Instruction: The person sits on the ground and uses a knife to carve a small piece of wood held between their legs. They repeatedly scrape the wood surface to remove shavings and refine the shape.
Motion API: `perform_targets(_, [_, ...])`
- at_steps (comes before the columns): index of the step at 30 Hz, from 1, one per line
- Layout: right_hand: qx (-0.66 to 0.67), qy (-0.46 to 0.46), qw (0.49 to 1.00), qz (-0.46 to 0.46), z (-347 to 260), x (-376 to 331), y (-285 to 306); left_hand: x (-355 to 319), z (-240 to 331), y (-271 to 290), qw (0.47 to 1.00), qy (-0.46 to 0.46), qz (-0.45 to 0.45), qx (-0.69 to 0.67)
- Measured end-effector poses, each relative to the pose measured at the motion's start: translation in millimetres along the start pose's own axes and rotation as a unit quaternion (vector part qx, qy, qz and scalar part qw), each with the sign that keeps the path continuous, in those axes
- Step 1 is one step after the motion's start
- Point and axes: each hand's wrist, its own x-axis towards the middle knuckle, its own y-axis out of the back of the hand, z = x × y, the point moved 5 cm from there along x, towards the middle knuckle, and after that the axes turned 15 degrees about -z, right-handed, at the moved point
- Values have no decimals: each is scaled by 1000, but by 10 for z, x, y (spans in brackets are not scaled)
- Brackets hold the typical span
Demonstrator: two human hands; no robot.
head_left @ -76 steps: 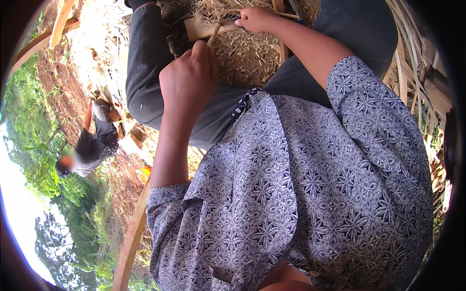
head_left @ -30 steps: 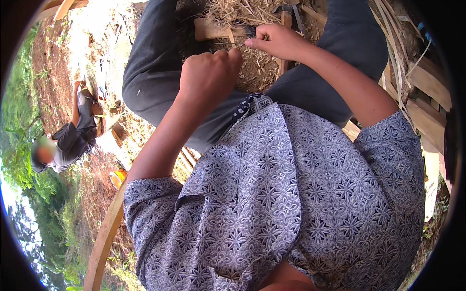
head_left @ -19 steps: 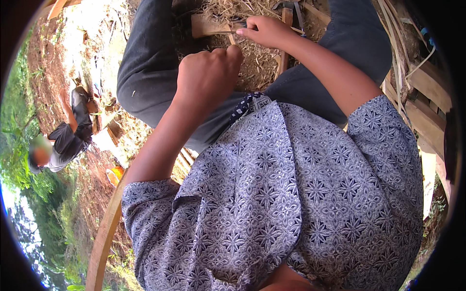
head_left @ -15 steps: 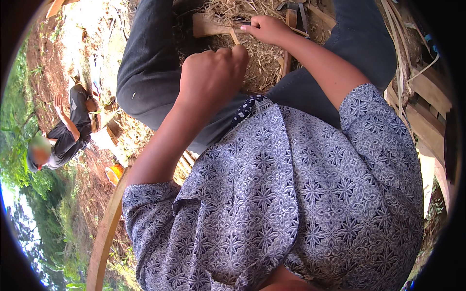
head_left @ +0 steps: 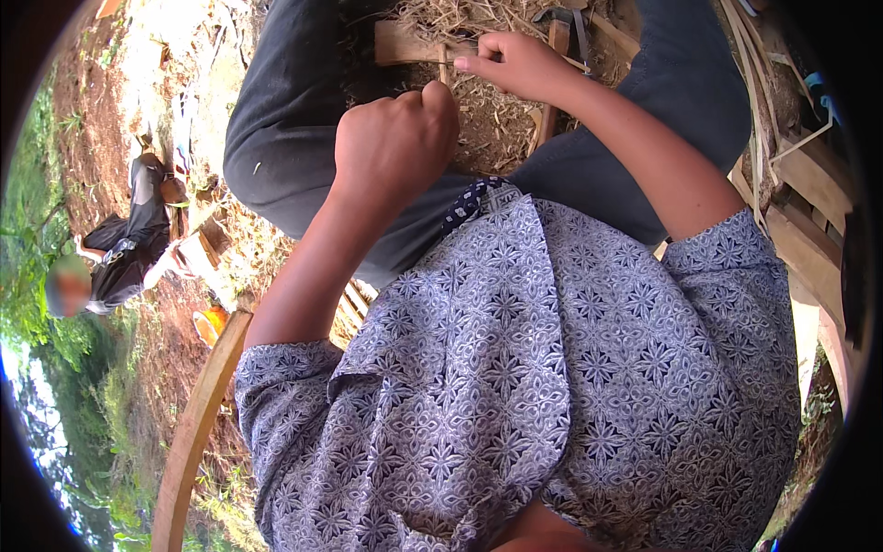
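Observation:
My left hand (head_left: 397,138) is a closed fist, with a narrow wooden strip (head_left: 443,69) standing out of it toward a flat wooden block (head_left: 405,44). The strip's tip overlaps the block's near edge; whether they touch I cannot tell. To the right, my right hand (head_left: 524,66) is closed, thumb pointing left toward the strip. A thin dark line shows by its thumb and a pale sliver behind its knuckles; the held thing is mostly hidden. Both hands are between my spread knees, above ground strewn with shavings (head_left: 487,129).
Beyond my right hand lies a tool with dark metal (head_left: 554,15) beside a wooden piece (head_left: 558,37). Long pale strips (head_left: 750,101) and boards (head_left: 809,244) flank my right side. A curved plank (head_left: 198,432) rises at lower left. Another person (head_left: 129,244) sits far left.
My left fist has shifted slightly left, and the strip now stands more upright. My right hand has moved a little down and right, its elbow outward. The other person's raised arm has lowered.

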Motion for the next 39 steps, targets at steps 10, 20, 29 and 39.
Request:
perform_targets(10, [-63,-22,997,26,237,51,52,79,109,-84,1000,-12,-8,9])
perform_targets(20, [-105,-80,991,20,669,608,-69,150,158,66,999,-30,13,-2])
perform_targets(29, [-23,-92,995,-20,552,471,-54,67,-11,170,1000,4,7,-24])
perform_targets(39, [-72,33,997,27,-169,-199,86,-19,-2,37,999,9,31,-10])
